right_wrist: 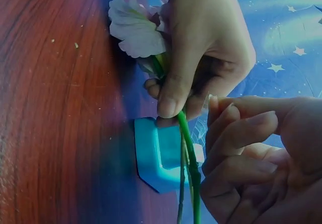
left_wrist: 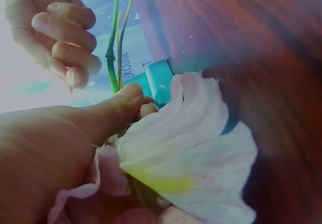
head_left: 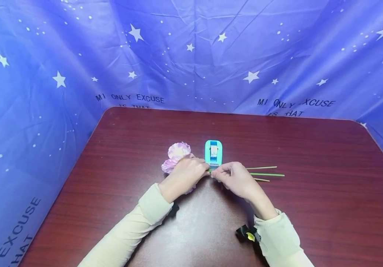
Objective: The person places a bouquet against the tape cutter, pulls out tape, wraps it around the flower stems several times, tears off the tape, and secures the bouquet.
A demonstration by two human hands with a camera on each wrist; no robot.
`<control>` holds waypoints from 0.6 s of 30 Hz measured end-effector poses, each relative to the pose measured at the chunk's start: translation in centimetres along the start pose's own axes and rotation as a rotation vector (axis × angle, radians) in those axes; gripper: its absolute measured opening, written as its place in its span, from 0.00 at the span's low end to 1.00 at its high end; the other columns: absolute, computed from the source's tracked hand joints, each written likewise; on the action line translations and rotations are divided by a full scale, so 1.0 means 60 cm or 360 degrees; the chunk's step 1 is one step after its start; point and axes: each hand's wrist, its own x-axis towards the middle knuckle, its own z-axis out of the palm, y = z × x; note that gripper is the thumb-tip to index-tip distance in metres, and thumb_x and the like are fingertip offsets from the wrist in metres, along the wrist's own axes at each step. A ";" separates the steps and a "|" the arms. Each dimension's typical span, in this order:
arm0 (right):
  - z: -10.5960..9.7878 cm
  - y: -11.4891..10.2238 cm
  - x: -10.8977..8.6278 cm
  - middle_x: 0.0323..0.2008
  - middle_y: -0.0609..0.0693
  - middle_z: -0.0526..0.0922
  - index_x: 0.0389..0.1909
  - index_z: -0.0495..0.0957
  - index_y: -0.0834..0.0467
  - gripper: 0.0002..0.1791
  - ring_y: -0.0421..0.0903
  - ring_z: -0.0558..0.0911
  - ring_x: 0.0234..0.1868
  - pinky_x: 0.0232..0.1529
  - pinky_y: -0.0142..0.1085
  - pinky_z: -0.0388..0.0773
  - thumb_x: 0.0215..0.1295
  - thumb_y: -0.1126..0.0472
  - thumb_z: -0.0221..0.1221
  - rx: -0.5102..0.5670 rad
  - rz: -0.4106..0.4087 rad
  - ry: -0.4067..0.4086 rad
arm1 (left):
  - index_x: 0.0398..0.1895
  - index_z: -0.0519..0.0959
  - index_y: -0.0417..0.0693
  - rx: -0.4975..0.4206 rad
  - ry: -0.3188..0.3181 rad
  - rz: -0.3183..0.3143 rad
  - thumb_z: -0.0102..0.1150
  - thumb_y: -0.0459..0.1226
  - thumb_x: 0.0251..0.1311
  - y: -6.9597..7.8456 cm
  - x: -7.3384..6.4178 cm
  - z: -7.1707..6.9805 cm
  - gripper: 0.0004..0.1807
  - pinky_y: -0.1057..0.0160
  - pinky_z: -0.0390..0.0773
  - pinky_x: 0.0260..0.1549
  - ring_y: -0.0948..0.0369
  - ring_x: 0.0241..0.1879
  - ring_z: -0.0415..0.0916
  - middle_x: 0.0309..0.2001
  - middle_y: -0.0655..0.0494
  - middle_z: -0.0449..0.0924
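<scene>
Presumably to keep the stems [head_left: 266,174] together, the left hand [head_left: 188,170] grips them just below the pink blossoms [head_left: 179,150], ends towards the right edge of the worktop [head_left: 311,148]; the right hand [head_left: 236,180] pinches what looks like clear tape [right_wrist: 205,111], the dispenser [head_left: 213,152] handy on the far-edge side.

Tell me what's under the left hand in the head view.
Pale pink flowers and green stems run under the left hand; petals show past its edges, and stems emerge to its right. The gripped stretch of stem and any petals beneath are covered.
</scene>
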 end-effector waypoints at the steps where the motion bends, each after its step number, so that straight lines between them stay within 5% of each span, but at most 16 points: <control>1: 0.000 0.002 0.000 0.13 0.43 0.66 0.26 0.79 0.69 0.13 0.38 0.67 0.16 0.17 0.31 0.64 0.68 0.64 0.57 0.0005 0.0000 -0.0008 | 0.31 0.83 0.55 0.0003 0.0006 0.0007 0.66 0.32 0.56 0.000 0.001 0.001 0.06 0.62 0.80 0.37 0.62 0.31 0.80 0.30 0.63 0.83; 18: 0.006 0.017 0.005 0.20 0.55 0.85 0.24 0.84 0.62 0.13 0.37 0.68 0.08 0.12 0.29 0.61 0.67 0.62 0.59 -0.0075 0.0000 -0.0085 | 0.29 0.83 0.55 0.0045 0.0041 0.0002 0.61 0.41 0.66 0.001 0.000 0.005 0.07 0.62 0.79 0.37 0.63 0.30 0.80 0.29 0.63 0.82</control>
